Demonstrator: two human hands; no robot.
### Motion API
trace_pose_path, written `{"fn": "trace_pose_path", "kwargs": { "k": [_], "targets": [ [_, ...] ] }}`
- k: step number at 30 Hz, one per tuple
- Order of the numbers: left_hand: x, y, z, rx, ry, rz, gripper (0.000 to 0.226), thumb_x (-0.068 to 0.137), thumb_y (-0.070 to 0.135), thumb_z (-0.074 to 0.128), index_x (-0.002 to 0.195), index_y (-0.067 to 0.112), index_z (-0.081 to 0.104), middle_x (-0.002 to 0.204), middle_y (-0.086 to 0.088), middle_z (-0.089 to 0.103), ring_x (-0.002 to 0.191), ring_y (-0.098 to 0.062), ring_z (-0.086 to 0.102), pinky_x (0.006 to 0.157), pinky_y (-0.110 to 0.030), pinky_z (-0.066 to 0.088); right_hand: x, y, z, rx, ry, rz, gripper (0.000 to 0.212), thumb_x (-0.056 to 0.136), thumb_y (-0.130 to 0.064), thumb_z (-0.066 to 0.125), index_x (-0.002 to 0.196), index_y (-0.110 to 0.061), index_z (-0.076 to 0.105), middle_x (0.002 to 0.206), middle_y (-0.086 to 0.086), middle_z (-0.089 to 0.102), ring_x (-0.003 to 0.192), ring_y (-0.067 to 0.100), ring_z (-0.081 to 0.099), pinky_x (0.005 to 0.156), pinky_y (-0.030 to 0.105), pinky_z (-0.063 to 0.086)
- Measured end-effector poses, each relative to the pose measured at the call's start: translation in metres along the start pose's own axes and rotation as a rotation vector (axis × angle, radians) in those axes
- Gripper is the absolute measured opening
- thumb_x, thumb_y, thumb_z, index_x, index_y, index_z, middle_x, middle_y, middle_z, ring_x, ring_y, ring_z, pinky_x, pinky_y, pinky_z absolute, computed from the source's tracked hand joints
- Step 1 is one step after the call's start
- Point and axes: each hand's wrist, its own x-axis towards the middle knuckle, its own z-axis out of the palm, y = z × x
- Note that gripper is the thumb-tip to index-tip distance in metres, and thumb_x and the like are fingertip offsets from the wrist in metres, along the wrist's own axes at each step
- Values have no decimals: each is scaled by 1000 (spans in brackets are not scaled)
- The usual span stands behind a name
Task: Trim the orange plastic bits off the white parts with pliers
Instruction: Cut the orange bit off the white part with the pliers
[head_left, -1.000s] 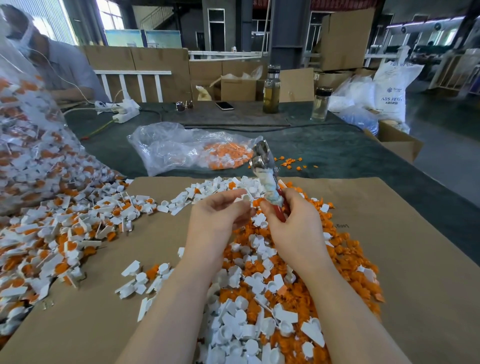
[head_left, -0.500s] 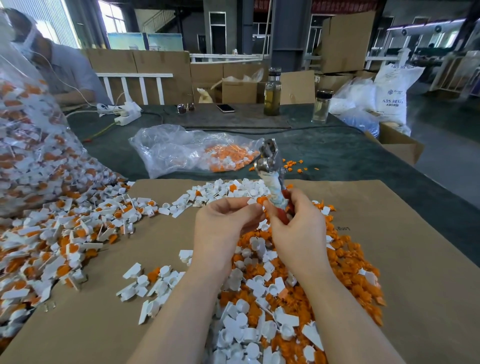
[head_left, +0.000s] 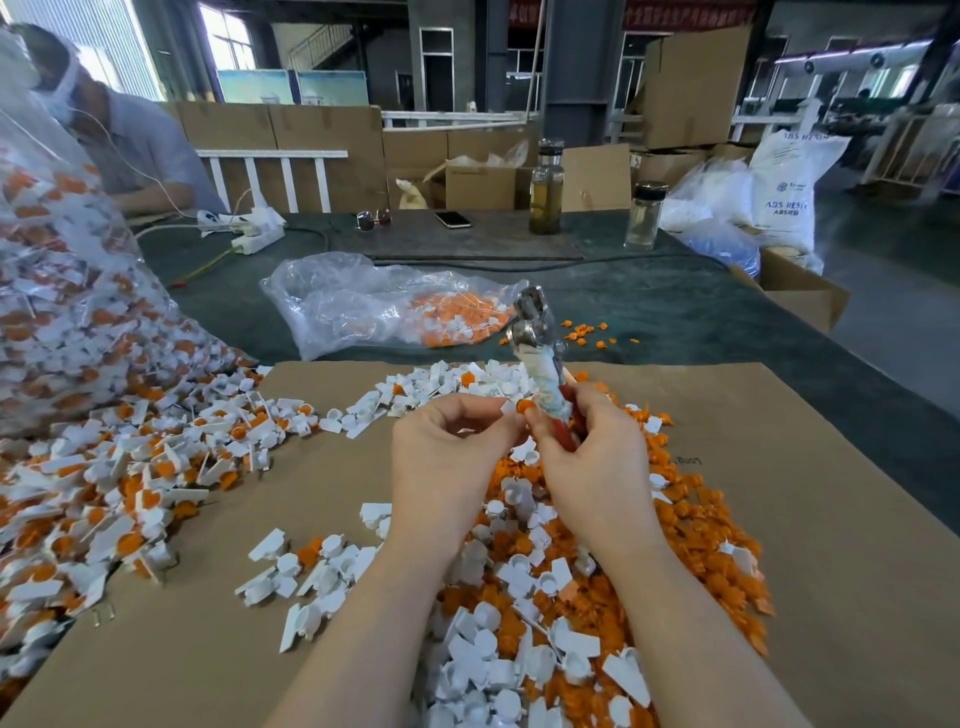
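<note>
My right hand grips the pliers by their red, tape-wrapped handles, with the metal jaws pointing up and away. My left hand pinches a small white part with an orange bit at its fingertips, right beside the pliers' handles. Under both hands lies a heap of trimmed white parts and orange bits. A spread of untrimmed white-and-orange parts covers the cardboard on the left.
Brown cardboard covers the green table. A big clear bag of untrimmed parts stands at the left. Another clear bag with orange scraps lies behind the pliers. Bottles, a phone and a power strip sit further back. Another person sits at far left.
Both hands stayed close together over the heap. The pliers tilted slightly and the orange bit of the pinched part now shows between the fingertips.
</note>
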Motion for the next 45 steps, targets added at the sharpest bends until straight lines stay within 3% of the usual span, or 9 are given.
{"fn": "trace_pose_path", "kwargs": {
  "k": [4, 8, 13, 16, 21, 24, 30, 39, 45],
  "targets": [
    [0, -2, 0, 30, 7, 19, 8, 79, 13, 83, 79, 18, 76, 72, 1, 75, 72, -15, 73, 69, -23, 59, 2, 2, -1, 19, -53, 2, 15, 90, -26, 66, 105, -26, 62, 87, -18, 62, 82, 4, 62, 70, 24, 53],
    [2, -3, -1, 4, 20, -3, 6, 81, 13, 80, 80, 14, 75, 73, -1, 76, 73, -15, 75, 68, -23, 59, 3, 3, -3, 32, -131, 23, 15, 90, -24, 65, 105, -27, 64, 85, -15, 64, 80, 1, 61, 65, 14, 48],
    [5, -3, -6, -118, -14, -49, 5, 84, 11, 77, 84, 11, 73, 78, -7, 77, 74, -19, 76, 62, -24, 57, 4, 2, -12, 242, -224, 101, 14, 90, -19, 65, 93, -33, 66, 87, -15, 68, 86, -6, 62, 67, 8, 46],
    [7, -3, -8, -199, -14, -45, 5, 84, 6, 76, 83, 9, 72, 78, -9, 76, 72, -19, 75, 65, -21, 58, 5, 3, -19, 255, -274, 151, 13, 90, -18, 65, 94, -30, 66, 93, -14, 68, 88, -9, 60, 72, 11, 43],
    [10, -3, -12, -230, -5, -38, 6, 85, 3, 74, 90, 3, 70, 78, -9, 76, 72, -19, 75, 67, -20, 59, 5, 4, -29, 174, -409, 131, 7, 88, -20, 66, 91, -26, 66, 83, -4, 65, 77, 10, 61, 71, 28, 49],
    [9, -3, -13, -175, 7, -14, 6, 84, 4, 75, 89, 4, 70, 78, -9, 76, 72, -19, 75, 66, -20, 58, 4, 4, -23, 119, -355, 79, 4, 89, -23, 66, 91, -27, 66, 80, -10, 66, 76, 4, 61, 70, 26, 50],
    [4, -3, -5, 84, -2, 36, 7, 84, 12, 78, 81, 14, 72, 71, 4, 75, 69, -9, 74, 63, -18, 57, 4, 1, -8, 81, -133, -6, 11, 89, -27, 67, 100, -26, 65, 84, -17, 65, 82, -6, 60, 64, 6, 45],
    [4, -5, -3, 223, 24, 61, 15, 82, 19, 81, 73, 25, 71, 67, 13, 73, 67, -6, 71, 65, -25, 55, 4, 3, -6, -54, -118, -32, 25, 89, -28, 68, 113, -24, 64, 94, -15, 65, 82, -1, 61, 63, 10, 46],
    [5, -6, -3, 270, 15, 72, 14, 83, 20, 80, 74, 26, 71, 68, 15, 72, 67, -3, 69, 63, -22, 53, 4, 1, -8, -87, -142, -61, 25, 89, -27, 68, 113, -22, 64, 93, -13, 65, 80, -1, 59, 64, 10, 44]
  ]
}}
